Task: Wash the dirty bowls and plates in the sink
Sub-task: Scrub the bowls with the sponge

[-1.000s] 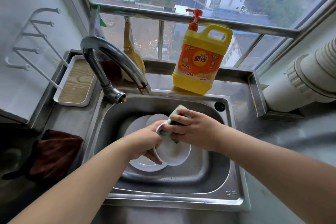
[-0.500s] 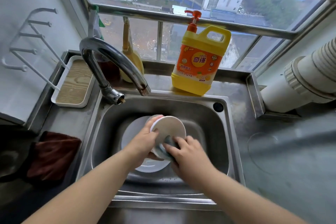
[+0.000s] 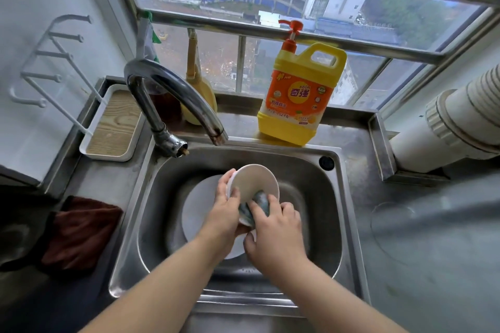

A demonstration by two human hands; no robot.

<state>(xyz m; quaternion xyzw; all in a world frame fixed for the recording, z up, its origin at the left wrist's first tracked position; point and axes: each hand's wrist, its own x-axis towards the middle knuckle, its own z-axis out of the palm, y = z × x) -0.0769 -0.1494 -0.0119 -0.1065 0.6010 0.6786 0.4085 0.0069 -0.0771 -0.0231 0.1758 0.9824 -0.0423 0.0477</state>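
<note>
Right hand [image 3: 273, 232] has its fingers curled round a grey-green sponge [image 3: 257, 204], pressing it against the outside wall of a white bowl [image 3: 255, 184]. I read this as scrubbing the bowl's exterior.

Left hand [image 3: 226, 213] grips the bowl by its left rim, thumb on the outside and fingers tucked out of sight. The bowl is tipped on edge, underside facing me, mouth turned away. I judge that tilt is there to expose the outer wall to the sponge while the left hand braces against the push.

All of it is held over the middle of the sink [image 3: 349, 224], so drips and suds fall into the basin, not onto the worktop [image 3: 422, 265]. A white plate [image 3: 197, 208] lies flat on the sink floor directly under the hands, partly hidden by them. I can't tell if a second plate is stacked there, nor whether this one has been washed yet.

Tap [image 3: 173, 89] arches in from far left, spout above the far edge of the basin; I see no water running. That fits a soap-first, rinse-later order, though it's only my guess.

Yellow detergent jug [image 3: 300, 94] stands on the ledge behind the sink, far right of the tap, within reach for a refill. Dark red cloth [image 3: 81, 232] sits on the worktop left of the sink. White tray [image 3: 111, 121] far left, near the wall.
</note>
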